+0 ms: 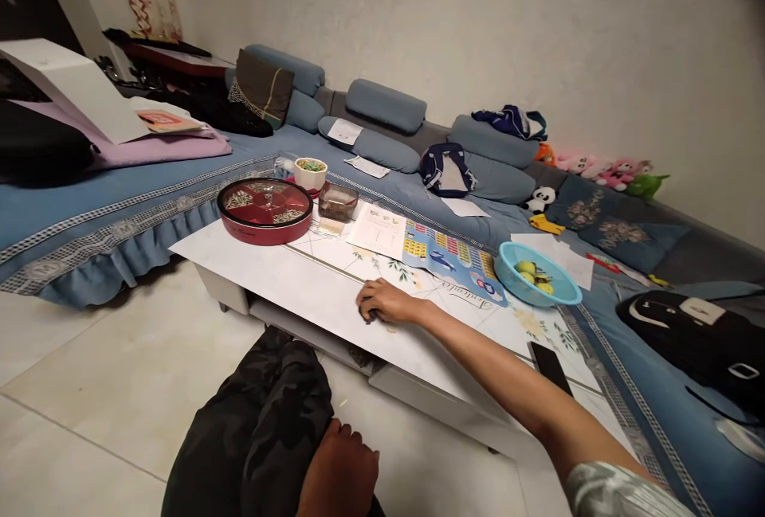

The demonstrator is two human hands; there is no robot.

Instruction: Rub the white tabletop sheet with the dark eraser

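My right hand (386, 302) reaches in from the right and rests on the near side of the white coffee table (280, 270). Its fingers are curled down around a small dark object (370, 315), mostly covered, whose kind I cannot make out. Low in the view, my left hand (343, 465) is closed in a fist beside my camouflage trousers (268, 413); nothing shows in it. Beyond the right hand lie a printed sheet (378, 232) and a colourful blue chart (445, 256).
A round red snack box (266, 230) with a clear lid stands at the table's left end, near a white bowl (311, 176) and a brown transparent container (338, 202). To the right are a blue basket (508, 274) of fruit and a black phone (550, 367). A blue sofa (382, 174) runs behind.
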